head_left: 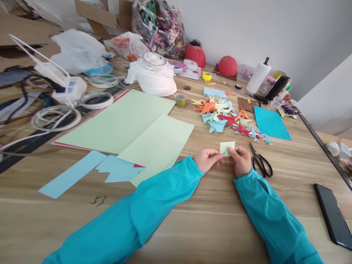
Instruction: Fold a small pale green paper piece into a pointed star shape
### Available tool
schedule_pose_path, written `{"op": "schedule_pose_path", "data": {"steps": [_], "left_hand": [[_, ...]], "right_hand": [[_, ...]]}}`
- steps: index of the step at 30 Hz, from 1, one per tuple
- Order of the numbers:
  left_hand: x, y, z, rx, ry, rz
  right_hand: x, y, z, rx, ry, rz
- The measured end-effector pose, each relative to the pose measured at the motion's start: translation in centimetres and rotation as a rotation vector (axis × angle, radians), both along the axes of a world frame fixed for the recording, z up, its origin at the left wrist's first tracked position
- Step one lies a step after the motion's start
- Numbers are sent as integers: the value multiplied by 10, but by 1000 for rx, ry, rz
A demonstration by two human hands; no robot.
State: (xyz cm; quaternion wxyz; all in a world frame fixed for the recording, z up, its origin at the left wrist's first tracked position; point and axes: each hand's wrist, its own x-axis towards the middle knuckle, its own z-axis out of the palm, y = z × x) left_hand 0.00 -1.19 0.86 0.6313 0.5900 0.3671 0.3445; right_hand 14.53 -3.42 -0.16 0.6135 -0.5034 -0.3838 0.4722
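Observation:
A small square of pale green paper (227, 147) is held just above the table between my two hands. My left hand (209, 159) pinches its lower left corner between thumb and fingers. With thumb and fingers closed, my right hand (240, 160) grips the right side. A crease or flap shows near the lower edge of the paper. Black-handled scissors (262, 163) lie just right of my right hand. Beyond the hands sits a pile of folded paper cranes (220, 113) in orange, red, blue and green.
Large green sheets (162, 143) and blue paper strips (73, 175) lie to the left. A bright blue sheet (271, 123) is at the right, with a phone (334, 216) nearer the edge. A spool of thread (180, 100), bags and white cables (56, 119) stand farther back.

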Motion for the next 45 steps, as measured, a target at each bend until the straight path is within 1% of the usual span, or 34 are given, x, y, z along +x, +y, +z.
{"op": "schedule_pose_path", "data": {"steps": [9, 17, 22, 28, 36, 39, 45], "left_hand": [[-1, 0, 0, 48, 31, -31], [-3, -1, 2, -53, -54, -81], [-2, -1, -1, -16, -85, 1], [1, -3, -4, 16, -3, -10], [1, -3, 0, -61, -15, -8], [1, -3, 0, -46, -8, -7], [1, -2, 0, -9, 23, -24]], "right_hand": [[0, -1, -1, -10, 6, 11], [0, -1, -1, -14, -37, 17], [0, -2, -3, -2, -67, 86], [-1, -3, 0, 34, -130, 130], [1, -2, -1, 23, -147, 136], [0, -3, -1, 24, -146, 146], [-1, -3, 2, 4, -113, 120]]}}
